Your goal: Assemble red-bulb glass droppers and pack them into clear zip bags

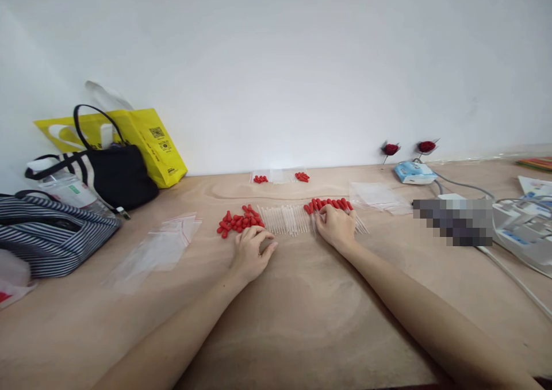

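My left hand [252, 253] rests beside a loose pile of small red bulb-shaped caps [237, 222], its fingers bent and the thumb apart, with nothing visible in them. To the right of the pile lies a row of thin pale sticks [282, 220], side by side. My right hand [337, 224] is over the right part of this row, fingers pinched at a red-capped stick; the fingertips are partly hidden. Several sticks with red caps [330, 202] fan out around that hand, caps toward the wall.
Clear plastic bags lie on the left [157, 249] and right [377, 197]. Behind the row, bags [280, 175] hold red caps and sticks. Handbags [116, 174] and a yellow bag [161, 148] stand left; a tissue pack [414, 172], cables and a power strip [524, 229] lie right.
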The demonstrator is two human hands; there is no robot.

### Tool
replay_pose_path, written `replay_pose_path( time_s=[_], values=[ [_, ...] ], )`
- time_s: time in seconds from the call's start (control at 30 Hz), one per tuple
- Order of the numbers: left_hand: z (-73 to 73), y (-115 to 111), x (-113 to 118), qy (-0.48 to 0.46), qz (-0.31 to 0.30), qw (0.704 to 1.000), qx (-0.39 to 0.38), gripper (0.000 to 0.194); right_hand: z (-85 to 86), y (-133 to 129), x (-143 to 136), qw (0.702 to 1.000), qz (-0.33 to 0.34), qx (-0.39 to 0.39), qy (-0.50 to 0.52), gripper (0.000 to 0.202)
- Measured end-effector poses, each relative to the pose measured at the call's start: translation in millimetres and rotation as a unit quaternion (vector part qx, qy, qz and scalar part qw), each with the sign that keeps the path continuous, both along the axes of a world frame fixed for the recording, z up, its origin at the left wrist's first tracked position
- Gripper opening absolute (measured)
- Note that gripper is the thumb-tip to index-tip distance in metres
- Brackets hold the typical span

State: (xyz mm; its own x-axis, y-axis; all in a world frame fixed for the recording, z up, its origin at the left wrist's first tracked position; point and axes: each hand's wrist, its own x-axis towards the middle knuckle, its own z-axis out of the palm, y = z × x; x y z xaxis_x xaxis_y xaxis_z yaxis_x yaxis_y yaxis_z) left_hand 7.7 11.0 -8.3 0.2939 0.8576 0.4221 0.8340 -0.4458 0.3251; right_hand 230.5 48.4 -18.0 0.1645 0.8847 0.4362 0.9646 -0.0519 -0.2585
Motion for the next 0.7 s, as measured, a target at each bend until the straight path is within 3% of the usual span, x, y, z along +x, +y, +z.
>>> replay_pose_path(
  time_s=[0.17,0.3,0.47,0.7],
  values=[
    [15.2,18,-20,-0.017,0.121,0.992,0.019,0.011,5.1,-7,-11,0.998,0.060,-0.009,-0.004,0.024],
    [27.1,35,-46,-0.012,0.201,0.979,-0.011,0.014,6.3,-6,-7,0.997,0.059,-0.052,-0.018,0.020],
    [32.8,54,-62,0.023,0.246,0.965,-0.092,0.016,6.9,-1,0,0.995,0.055,-0.077,-0.013,0.021],
    [39.1,102,-60,0.031,0.291,0.945,-0.146,0.021,14.9,8,-19,0.990,0.023,-0.141,-0.017,0.030]
  ],
)
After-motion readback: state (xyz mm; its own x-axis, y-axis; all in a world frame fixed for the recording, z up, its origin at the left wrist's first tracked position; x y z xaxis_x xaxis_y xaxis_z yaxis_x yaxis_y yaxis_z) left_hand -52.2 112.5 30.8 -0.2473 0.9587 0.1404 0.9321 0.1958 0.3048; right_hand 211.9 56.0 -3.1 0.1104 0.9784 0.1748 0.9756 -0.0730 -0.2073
